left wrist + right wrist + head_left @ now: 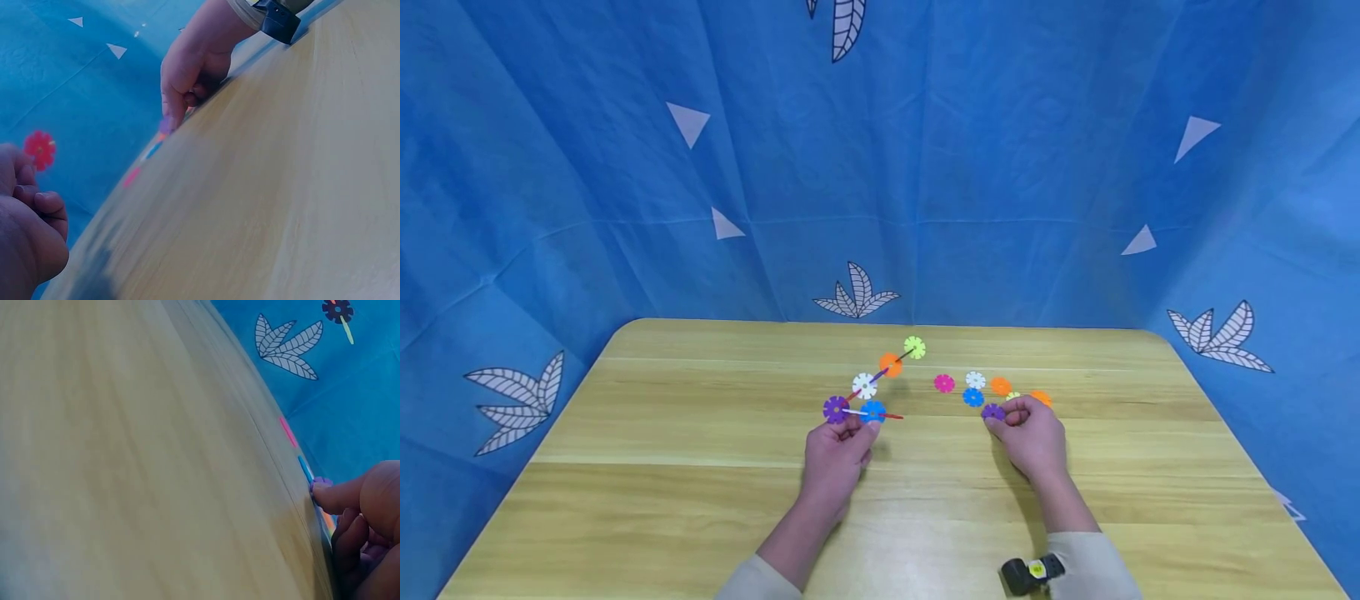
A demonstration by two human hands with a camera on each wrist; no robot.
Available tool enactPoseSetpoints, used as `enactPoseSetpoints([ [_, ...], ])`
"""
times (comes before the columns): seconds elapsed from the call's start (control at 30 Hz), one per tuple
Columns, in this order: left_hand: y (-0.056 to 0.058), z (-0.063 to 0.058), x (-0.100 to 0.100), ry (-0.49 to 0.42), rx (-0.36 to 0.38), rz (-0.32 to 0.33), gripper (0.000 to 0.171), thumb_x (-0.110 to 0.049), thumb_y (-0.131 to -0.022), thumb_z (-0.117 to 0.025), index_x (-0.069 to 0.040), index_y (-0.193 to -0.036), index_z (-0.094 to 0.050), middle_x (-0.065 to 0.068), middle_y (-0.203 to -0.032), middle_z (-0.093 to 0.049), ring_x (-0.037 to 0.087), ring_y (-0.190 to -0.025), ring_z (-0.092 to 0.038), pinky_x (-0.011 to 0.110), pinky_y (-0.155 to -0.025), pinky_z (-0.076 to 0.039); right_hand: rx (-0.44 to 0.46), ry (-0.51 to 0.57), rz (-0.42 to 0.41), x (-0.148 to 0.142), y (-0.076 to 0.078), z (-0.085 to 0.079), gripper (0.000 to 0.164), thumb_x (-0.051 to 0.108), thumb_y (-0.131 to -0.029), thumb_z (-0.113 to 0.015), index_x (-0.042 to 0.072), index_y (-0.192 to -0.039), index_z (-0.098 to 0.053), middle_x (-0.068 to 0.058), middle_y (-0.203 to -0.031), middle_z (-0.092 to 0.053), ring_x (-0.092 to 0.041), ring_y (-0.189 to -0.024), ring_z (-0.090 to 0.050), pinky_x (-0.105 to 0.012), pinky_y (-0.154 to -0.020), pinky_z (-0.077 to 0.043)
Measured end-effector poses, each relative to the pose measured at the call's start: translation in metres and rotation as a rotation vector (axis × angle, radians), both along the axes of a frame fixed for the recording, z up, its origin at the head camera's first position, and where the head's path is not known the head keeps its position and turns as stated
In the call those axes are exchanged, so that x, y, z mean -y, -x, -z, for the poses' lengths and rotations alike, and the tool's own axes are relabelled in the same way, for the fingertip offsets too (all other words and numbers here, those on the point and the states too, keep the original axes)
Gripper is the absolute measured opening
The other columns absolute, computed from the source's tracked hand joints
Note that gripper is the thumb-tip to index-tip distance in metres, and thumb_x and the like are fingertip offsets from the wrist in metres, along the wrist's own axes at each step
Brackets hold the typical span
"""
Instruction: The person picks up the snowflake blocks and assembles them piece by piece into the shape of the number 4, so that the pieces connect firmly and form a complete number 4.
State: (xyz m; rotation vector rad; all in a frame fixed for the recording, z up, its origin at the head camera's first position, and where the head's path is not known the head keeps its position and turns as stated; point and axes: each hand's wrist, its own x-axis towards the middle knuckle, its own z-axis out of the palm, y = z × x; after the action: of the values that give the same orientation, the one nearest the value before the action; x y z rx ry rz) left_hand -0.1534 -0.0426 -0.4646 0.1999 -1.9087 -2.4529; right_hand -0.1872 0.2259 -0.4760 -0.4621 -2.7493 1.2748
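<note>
My left fingers (867, 432) pinched on linked discs (859, 390), my right fingers (1019, 408) pinching a purple disc (991, 412), counter (685, 500) below

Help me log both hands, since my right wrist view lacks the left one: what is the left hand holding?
Observer: The left hand holds a chain of interlocked discs.
Operator: Which disc shows right beside it in the left wrist view?
Observer: A red disc, seen face-on.
Operator: And what shows at the cuff of the right sleeve in the head view?
Observer: A black device with a round yellow label, beside the right sleeve.
</note>
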Motion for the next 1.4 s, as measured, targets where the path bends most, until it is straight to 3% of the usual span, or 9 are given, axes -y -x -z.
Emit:
enactPoseSetpoints([
  [0.77,0.001,-0.001,0.000,0.005,-0.003,0.001,0.018,-0.002,-0.088,-0.073,0.000,-0.076,-0.060,0.004,-0.068,-0.051,0.014,-0.055,-0.043,0.019,-0.048,-0.035,0.016,0.013,-0.056,0.002,-0.013,-0.009,0.022,0.027,-0.089,-0.077,0.007,-0.091,-0.068,-0.006,-0.084,-0.063,-0.025,-0.078,-0.055,-0.036,-0.067,-0.042],
  [1.07,-0.001,-0.004,0.000,0.003,0.025,-0.002,0.019,-0.006,-0.088,-0.076,-0.001,-0.077,-0.060,0.003,-0.070,-0.052,0.012,-0.055,-0.043,0.019,-0.048,-0.036,-0.001,0.068,-0.108,0.019,-0.021,-0.019,0.016,0.021,-0.090,-0.076,0.009,-0.088,-0.066,-0.005,-0.085,-0.063,-0.022,-0.071,-0.053,-0.032,-0.058,-0.043],
  [1.4,0.000,-0.002,-0.002,-0.015,0.023,0.003,0.019,-0.002,-0.088,-0.073,-0.001,-0.077,-0.058,0.003,-0.071,-0.050,0.012,-0.056,-0.041,0.018,-0.048,-0.034,-0.026,0.160,-0.135,0.035,-0.026,-0.023,0.014,0.014,-0.088,-0.078,0.006,-0.088,-0.066,-0.006,-0.086,-0.066,-0.020,-0.064,-0.062,-0.030,-0.055,-0.050],
])
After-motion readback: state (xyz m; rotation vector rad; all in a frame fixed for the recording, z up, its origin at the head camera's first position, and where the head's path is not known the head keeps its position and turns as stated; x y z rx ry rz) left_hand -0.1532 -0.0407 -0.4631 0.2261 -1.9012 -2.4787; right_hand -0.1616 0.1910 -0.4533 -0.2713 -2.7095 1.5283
